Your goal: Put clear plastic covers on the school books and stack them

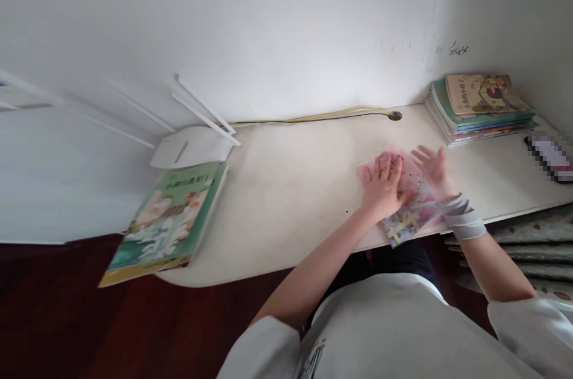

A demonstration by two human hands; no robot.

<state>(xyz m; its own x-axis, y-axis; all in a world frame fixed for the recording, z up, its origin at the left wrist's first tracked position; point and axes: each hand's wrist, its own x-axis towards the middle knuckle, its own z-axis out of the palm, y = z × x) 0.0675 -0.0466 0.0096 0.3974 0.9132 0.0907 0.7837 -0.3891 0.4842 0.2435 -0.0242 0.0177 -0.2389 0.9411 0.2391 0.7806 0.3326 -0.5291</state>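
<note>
Though askew, booklet (419,191) under left hand (382,189)

Pale short-sleeved shirt (394,325) (dark print (316,361) on front), grey right-wrist wrap (465,225), dark trousers (398,261).

From my remote station I count 1 bare left hand (384,187), 1 bare right hand (435,171), 1 white desk (277,194), 1 pink illustrated book (417,189), 1 green-topped book pile (168,212), 1 tan-topped book stack (481,98), 1 white plastic router (192,147) with 4 straight antennas (206,120) and 1 black-edged phone (550,158).
</note>
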